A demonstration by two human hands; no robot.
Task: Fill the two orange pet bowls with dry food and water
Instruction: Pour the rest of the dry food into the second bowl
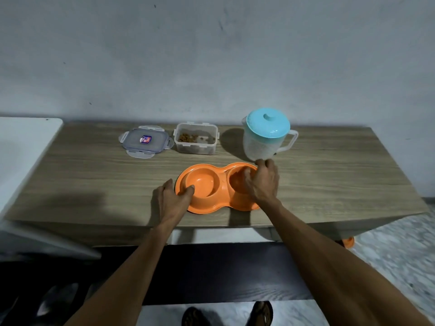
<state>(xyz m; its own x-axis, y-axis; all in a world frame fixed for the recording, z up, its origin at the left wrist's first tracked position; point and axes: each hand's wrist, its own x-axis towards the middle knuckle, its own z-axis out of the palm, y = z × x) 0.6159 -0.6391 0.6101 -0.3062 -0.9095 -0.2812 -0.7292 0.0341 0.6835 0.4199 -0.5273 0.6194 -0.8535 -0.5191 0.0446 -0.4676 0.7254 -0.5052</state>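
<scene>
An orange double pet bowl lies near the front of the wooden table; both wells look empty. My left hand grips its left rim, thumb inside the left well. My right hand holds the right rim and covers much of the right well. Behind the bowl stands an open clear food container with some brown dry food at the bottom. Its lid lies to the left. A frosted water jug with a turquoise lid stands at the back right, just beyond my right hand.
A grey wall rises directly behind the table. A white surface adjoins the table on the left. A dark lower bench sits in front of the table, and my sandalled feet show on the floor below.
</scene>
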